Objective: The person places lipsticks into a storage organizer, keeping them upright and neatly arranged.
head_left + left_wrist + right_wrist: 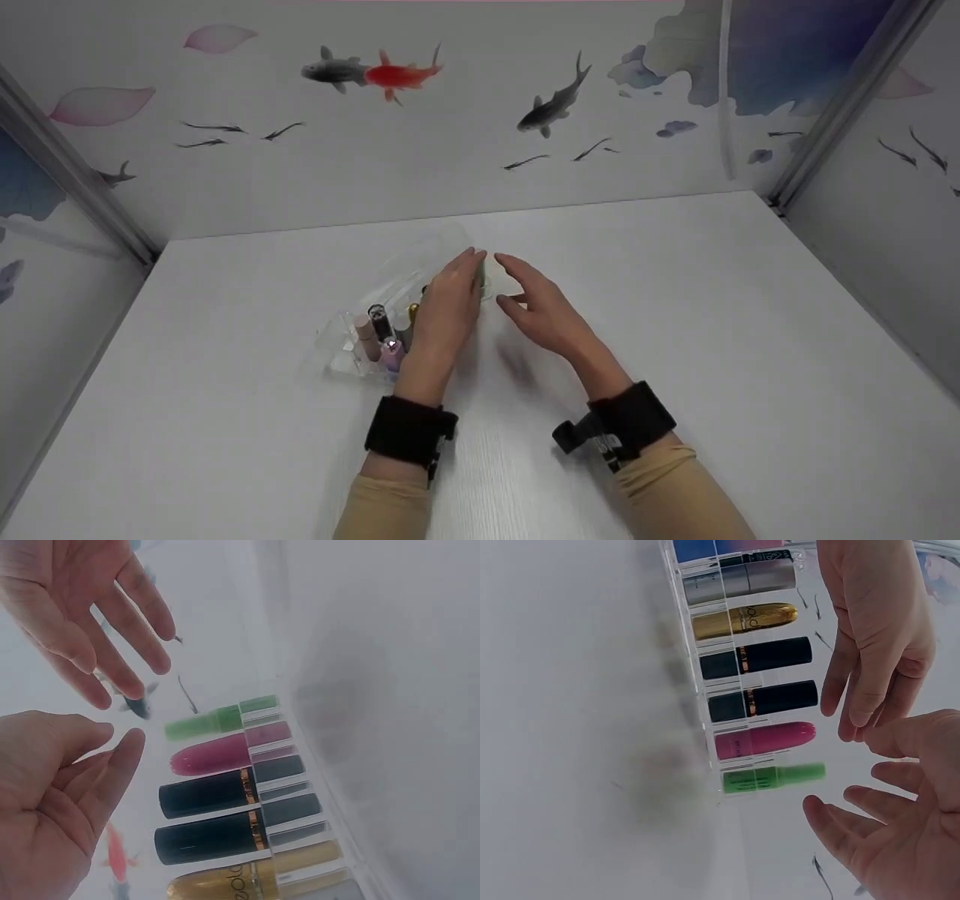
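Note:
A clear plastic organizer [341, 363] stands on the table with a row of lipstick tubes upright in its slots. In the right wrist view I see a green tube [772, 778], a pink tube [765, 740], two black tubes [780, 699] with copper bands, a gold tube [754, 619] and a silver tube [757, 580]. My left hand [448, 309] hovers over the organizer's right part, hiding much of it, fingers loosely bent and holding nothing. Beside the green-tube end, my right hand [546, 309] is held with fingers spread, also holding nothing.
A pinkish tube [365, 336], a black-and-silver tube [380, 321] and a purple bottle [392, 354] occupy the organizer's left end. White panels [450, 172] painted with fish border the white table [712, 337] at the back and sides.

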Motion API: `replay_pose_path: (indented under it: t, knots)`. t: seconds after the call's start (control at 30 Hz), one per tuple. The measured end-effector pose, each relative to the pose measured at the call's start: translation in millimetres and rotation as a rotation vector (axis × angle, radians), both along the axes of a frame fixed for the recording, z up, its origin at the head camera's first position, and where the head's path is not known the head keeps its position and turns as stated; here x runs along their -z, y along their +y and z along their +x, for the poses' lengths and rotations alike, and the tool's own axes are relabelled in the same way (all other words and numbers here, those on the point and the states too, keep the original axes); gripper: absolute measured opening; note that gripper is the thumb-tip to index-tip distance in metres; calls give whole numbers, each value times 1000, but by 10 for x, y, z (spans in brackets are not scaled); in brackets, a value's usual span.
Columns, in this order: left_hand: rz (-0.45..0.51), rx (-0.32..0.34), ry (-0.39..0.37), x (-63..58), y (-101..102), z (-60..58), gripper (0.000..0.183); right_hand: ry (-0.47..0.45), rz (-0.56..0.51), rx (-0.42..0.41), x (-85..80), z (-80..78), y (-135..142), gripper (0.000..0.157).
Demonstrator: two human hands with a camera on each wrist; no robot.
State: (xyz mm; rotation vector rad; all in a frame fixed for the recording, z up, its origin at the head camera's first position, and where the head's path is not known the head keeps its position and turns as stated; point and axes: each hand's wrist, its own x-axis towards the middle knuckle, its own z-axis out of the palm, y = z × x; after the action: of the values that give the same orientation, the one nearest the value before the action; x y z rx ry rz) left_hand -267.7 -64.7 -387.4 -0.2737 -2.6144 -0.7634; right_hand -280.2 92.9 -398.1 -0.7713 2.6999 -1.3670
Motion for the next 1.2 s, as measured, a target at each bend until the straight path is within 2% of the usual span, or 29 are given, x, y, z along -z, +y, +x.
replay_pose_path:
  t: [0.13, 0.3, 0.53, 0.7, 0.83, 1.03, 1.13, 1.2]
  knots:
    - [-9, -16, 138, -53, -7, 31, 30, 77, 23, 27, -54, 21, 28, 57]
    - [-36, -54, 209, -133, -32, 65, 31, 138, 79, 44, -104, 59, 96, 58]
    - [-82, -109, 230, -198, -135, 109, 49, 220, 147, 64, -152, 80, 250, 64]
    - [-136, -154, 243, -247, -290, 175, 64, 230, 180, 89, -177, 77, 396, 68]
    - [-189, -189, 251, -234, -465, 252, 73, 213, 222, 116, -162, 75, 526, 71]
    - [-235, -242, 179, -182, -820, 364, 89, 209, 281, 156, -91, 57, 694, 76]
    - [-247, -264, 82, -171, -1001, 427, 98, 219, 327, 178, -58, 46, 761, 78]
    - [-255, -275, -15, -173, -1105, 476, 104, 219, 369, 191, -36, 34, 800, 80]
